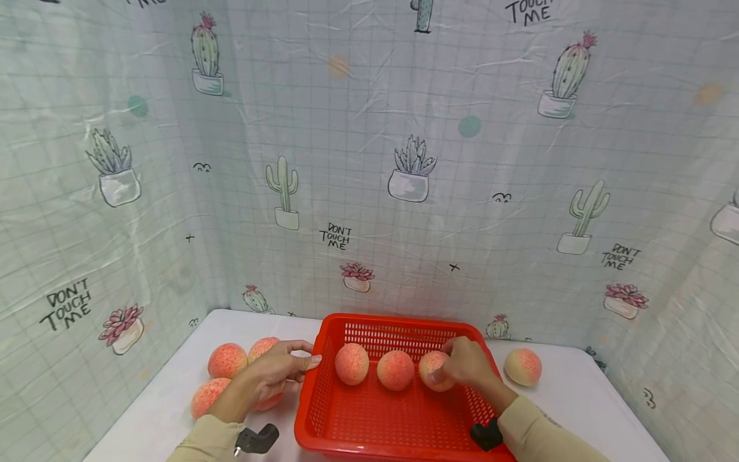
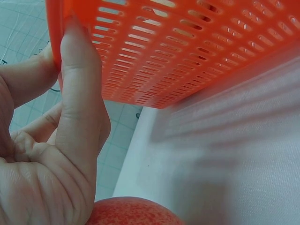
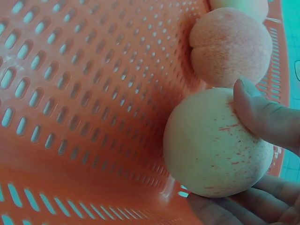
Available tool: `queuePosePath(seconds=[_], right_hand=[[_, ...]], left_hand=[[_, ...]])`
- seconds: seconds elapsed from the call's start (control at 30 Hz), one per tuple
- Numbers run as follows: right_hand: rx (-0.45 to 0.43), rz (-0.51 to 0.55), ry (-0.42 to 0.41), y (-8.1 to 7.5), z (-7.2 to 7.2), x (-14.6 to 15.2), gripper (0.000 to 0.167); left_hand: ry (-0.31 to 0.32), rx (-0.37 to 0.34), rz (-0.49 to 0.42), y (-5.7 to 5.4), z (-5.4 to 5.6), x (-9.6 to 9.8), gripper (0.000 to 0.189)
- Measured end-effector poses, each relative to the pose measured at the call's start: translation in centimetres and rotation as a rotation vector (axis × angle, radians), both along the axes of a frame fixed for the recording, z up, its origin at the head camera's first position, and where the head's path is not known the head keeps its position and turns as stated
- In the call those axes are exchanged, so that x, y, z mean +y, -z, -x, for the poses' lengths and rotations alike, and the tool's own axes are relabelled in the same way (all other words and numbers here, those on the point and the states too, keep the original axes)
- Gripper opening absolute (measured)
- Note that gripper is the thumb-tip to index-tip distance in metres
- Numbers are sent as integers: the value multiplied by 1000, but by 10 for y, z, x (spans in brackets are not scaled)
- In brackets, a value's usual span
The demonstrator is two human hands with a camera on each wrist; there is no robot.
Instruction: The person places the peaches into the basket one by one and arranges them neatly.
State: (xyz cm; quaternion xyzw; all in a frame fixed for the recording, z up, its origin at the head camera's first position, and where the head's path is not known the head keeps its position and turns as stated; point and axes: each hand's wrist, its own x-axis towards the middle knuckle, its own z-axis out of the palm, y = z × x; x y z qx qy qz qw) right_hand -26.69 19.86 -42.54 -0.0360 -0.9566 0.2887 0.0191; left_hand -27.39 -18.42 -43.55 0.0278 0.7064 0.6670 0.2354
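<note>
A red plastic basket (image 1: 375, 420) with slotted walls sits on the white table. Inside, along its far side, is a row of 3 pink-and-yellow peaches: a left one (image 1: 351, 364), a middle one (image 1: 395, 370) and a right one (image 1: 430, 367). My right hand (image 1: 469, 364) grips the right peach, thumb on one side and fingers curled under the other, as the right wrist view shows. At the basket's left rim, my left hand (image 1: 271, 373) pinches the edge (image 2: 55, 33) between thumb and fingers.
Several peaches (image 1: 228, 360) lie grouped on the table left of the basket, partly behind my left hand. One more peach (image 1: 523, 367) lies to the basket's right. A cactus-print curtain (image 1: 358, 160) hangs behind and at both sides of the table (image 1: 577, 410).
</note>
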Motion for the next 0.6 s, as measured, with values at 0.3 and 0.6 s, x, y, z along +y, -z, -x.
queuePosePath(seconds=[0.3,0.6], right_hand=[[-4,-11,-33,2,-4,1,55],[19,-3,-31,2,-7,1,51]], left_hand=[[10,-2,5,0,0,1,49],[12,18,7,2,0,0,48]])
